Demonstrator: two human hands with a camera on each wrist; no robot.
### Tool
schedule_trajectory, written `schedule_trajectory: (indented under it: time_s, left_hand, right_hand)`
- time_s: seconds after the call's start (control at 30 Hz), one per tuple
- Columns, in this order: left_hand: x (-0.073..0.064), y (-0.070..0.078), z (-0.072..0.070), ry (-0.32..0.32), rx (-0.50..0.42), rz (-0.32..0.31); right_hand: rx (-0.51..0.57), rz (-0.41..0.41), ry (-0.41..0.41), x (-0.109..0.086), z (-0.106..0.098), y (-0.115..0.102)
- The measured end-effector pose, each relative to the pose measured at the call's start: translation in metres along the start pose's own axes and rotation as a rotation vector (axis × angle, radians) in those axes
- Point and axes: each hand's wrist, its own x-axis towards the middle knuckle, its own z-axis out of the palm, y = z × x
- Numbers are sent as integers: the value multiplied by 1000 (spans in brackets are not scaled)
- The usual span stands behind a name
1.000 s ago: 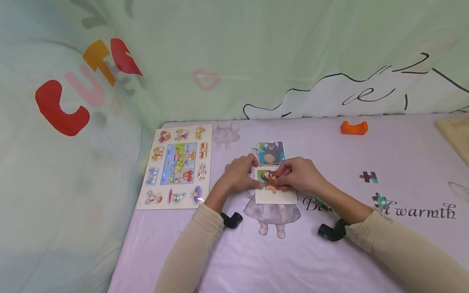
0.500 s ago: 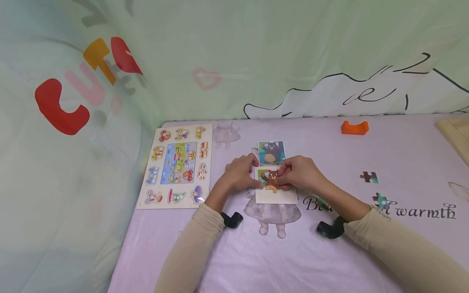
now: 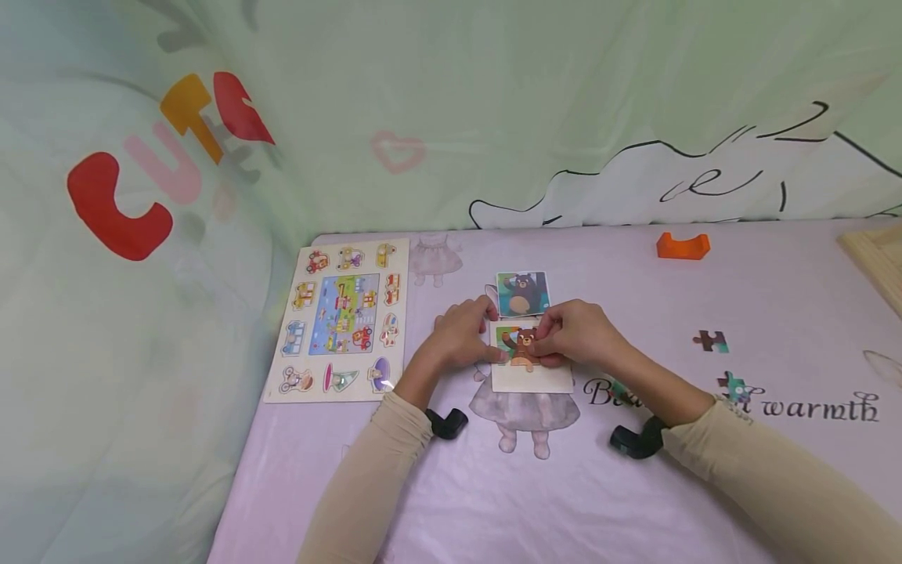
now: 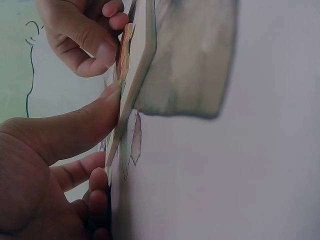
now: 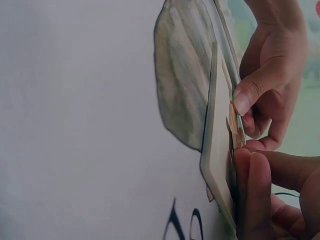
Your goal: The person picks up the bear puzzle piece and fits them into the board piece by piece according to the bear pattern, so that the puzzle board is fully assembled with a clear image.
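A small pale puzzle board [image 3: 532,381] lies on the table below a square bear picture card [image 3: 522,294]. Its upper part bears a bear puzzle section [image 3: 522,359]; bare board shows below. My left hand [image 3: 461,335] holds the board's left side, the thumb pressing on the green edge of the picture and the other fingers at the rim. With thumb and fingertips my right hand [image 3: 579,335] pinches a brown puzzle piece [image 5: 239,139] at the right of the bear. The fingers hide most of this piece. In the left wrist view, the pieces [image 4: 124,55] stand slightly proud of the board.
Loose puzzle pieces lie to the right: a brown one [image 3: 710,341], a teal one [image 3: 734,387] and one [image 3: 620,392] partly behind the right forearm. A vehicle puzzle board [image 3: 337,321] lies left. An orange block [image 3: 683,246] and a wooden tray edge [image 3: 877,262] are farther back.
The right fingertips have shifted very slightly on the puzzle piece, and a little more of the bear's face shows. The left hand has kept its place.
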Motion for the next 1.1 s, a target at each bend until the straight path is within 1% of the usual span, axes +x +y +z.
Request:
schedule_trajectory:
  time_s: [0.2,0.33,0.47,0.6,0.7,0.87,1.1]
  left_hand:
    - [0,1,1,-2,-2,-6]
    - [0,1,0,-8,-4,-6]
    - [0,1,0,-17,-39,-9]
    - [1,3,0,-12,-61,-29]
    - [2,7,1,9,-40,-54]
    - [1,15,2,43,2,-89]
    - [2,19,2,49,12,-121]
  right_hand:
    - [65,30,-21,0,-5,3]
    - [54,37,-29,1,-6,6]
    - [54,39,-38,3,-5,9]
    - [45,27,-38,3,-5,10]
    - [33,12,-37,3,-4,9]
    - [40,12,-46,2,-5,9]
    - [36,5,-53,3,-5,9]
